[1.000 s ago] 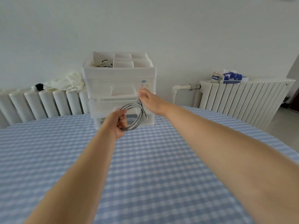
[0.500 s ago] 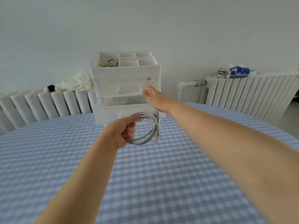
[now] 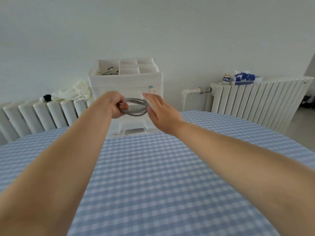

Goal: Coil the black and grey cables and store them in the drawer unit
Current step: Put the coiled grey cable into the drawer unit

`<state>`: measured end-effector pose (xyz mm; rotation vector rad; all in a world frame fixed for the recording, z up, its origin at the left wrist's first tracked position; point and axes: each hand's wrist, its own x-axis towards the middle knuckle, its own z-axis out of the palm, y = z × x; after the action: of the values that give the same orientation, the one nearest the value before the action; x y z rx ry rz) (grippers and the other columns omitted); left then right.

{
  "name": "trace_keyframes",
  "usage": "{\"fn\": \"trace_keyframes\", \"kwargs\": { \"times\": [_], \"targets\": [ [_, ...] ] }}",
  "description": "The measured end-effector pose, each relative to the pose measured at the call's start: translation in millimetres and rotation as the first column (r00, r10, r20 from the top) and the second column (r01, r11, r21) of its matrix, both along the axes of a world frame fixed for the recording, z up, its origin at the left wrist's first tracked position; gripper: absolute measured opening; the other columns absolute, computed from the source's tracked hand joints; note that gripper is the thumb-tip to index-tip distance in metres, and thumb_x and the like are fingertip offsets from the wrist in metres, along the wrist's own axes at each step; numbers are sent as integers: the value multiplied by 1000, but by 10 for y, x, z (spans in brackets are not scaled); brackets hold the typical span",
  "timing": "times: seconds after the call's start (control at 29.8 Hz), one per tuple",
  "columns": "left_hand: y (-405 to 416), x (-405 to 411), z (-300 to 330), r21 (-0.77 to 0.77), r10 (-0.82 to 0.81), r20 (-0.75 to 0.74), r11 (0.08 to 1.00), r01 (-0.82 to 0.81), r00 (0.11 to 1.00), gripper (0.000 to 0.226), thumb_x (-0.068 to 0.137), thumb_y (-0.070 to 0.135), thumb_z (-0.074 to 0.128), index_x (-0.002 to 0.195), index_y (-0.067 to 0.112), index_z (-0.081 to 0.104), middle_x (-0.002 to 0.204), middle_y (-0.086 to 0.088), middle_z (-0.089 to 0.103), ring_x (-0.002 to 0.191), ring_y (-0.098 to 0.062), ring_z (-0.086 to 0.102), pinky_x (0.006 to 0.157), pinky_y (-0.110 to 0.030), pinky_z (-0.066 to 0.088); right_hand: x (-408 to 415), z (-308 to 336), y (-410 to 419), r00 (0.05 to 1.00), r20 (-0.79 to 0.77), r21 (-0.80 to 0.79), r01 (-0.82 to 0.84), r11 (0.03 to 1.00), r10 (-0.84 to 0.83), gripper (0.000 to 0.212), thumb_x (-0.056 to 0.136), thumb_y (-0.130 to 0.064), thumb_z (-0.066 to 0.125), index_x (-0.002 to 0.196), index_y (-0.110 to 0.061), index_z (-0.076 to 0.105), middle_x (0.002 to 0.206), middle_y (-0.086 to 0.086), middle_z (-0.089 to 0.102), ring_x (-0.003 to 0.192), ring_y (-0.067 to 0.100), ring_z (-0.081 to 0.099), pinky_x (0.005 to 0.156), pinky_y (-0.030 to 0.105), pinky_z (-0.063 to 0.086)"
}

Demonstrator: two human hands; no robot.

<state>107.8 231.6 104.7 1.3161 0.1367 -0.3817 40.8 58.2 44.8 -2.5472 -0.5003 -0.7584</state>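
1. Head view: the left hand [image 3: 114, 106] is curled in a fist around the left side of the grey cable [image 3: 136, 108], which is wound into a flat coil and held in the air in front of the drawer unit [image 3: 126, 82].
2. The right hand [image 3: 161, 113] sits at 3 o'clock of the coil, its fingers straight and relaxed; the fingertips [image 3: 148, 109] are at the coil's right edge, though actual contact cannot be told.
3. The drawer unit stands at 12 o'clock on the table [image 3: 153, 167], which wears a blue-and-white checked cloth. A lower drawer [image 3: 133, 124] juts forward beneath the hands.
4. The unit's top tray is split into compartments; the left one holds a pale bundle of cords [image 3: 108, 71].
5. At 10 o'clock a white cloth [image 3: 72, 92] lies on a radiator [image 3: 34, 116]. At 2 o'clock a blue packet [image 3: 244, 78] rests on a second radiator [image 3: 255, 101].
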Motion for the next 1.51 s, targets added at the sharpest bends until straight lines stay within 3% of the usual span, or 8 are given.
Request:
{"fn": "trace_keyframes", "kwargs": {
  "times": [0.24, 0.44, 0.54, 0.81, 0.97, 1.11, 1.24, 1.51],
  "targets": [
    [-95, 121, -13, 274, -39, 41, 961, 26, 998, 32, 98, 2, 24, 85, 13, 51, 71, -7, 40, 47, -10, 40, 35, -14, 39, 161, -17, 150, 987, -124, -158, 80, 984, -100, 28, 98, -37, 46, 116, -18, 56, 122, 4, 58, 116, 24, 47, 88, 35, 43],
    [27, 176, -48, 890, -390, 272, 450, -75, 880, 39, 103, 33, 28, 99, 7, 56, 89, -10, 62, 72, -21, 54, 67, -31, 47, 252, 185, 174, 939, -330, -112, 62, 992, -96, 23, 102, -37, 36, 104, -19, 51, 94, 2, 59, 84, 23, 54, 67, 34, 39],
    [161, 184, -176, 861, -467, 392, 490, -137, 793, 55, 101, 46, 30, 105, 1, 60, 99, -15, 60, 92, -29, 57, 93, -43, 47, 326, 178, 143, 924, -373, -89, 54, 995, -83, 23, 103, -34, 32, 101, -20, 49, 97, 3, 58, 85, 24, 53, 68, 34, 37],
    [384, 83, -379, 776, -621, 625, 555, -298, 472, 19, 94, 22, 58, 107, 15, 70, 96, 1, 67, 91, -15, 57, 77, -21, 38, 438, 147, 139, 922, -358, -181, 88, 980, -149, 20, 102, -31, 30, 97, -19, 45, 96, 4, 54, 90, 26, 49, 73, 39, 39],
    [326, 72, -396, 793, -787, 538, 351, -499, 302, 20, 97, 22, 50, 108, 16, 67, 84, 0, 59, 84, -22, 56, 70, -33, 43, 522, 203, 130, 845, -528, -40, 70, 997, -81, 20, 95, -23, 40, 100, -18, 58, 108, 4, 59, 109, 26, 53, 88, 34, 42],
    [302, 116, -371, 832, -744, 514, 313, -457, 427, 18, 97, 19, 50, 107, 17, 65, 88, 0, 64, 84, -21, 55, 74, -33, 44, 440, 195, 95, 868, -495, 51, 67, 996, -33, 44, 92, -31, 47, 134, -18, 52, 139, 1, 51, 130, 20, 43, 103, 31, 35],
    [297, 125, -378, 823, -651, 568, 438, -361, 504, 11, 93, 21, 60, 86, 17, 67, 77, 4, 64, 81, -20, 59, 66, -24, 41, 298, -10, 54, 958, -229, -359, 82, 930, -173, 46, 97, -42, 43, 136, -19, 48, 135, 5, 54, 126, 24, 46, 102, 38, 37],
    [373, -41, -536, 798, -668, 561, 280, -535, 488, 15, 95, 25, 55, 101, 21, 68, 96, -2, 70, 88, -25, 61, 78, -40, 50, 293, -178, 58, 981, -7, -353, 177, 919, -192, 39, 98, -34, 44, 133, -16, 49, 133, 4, 54, 128, 23, 42, 109, 35, 26]
  ]
}}
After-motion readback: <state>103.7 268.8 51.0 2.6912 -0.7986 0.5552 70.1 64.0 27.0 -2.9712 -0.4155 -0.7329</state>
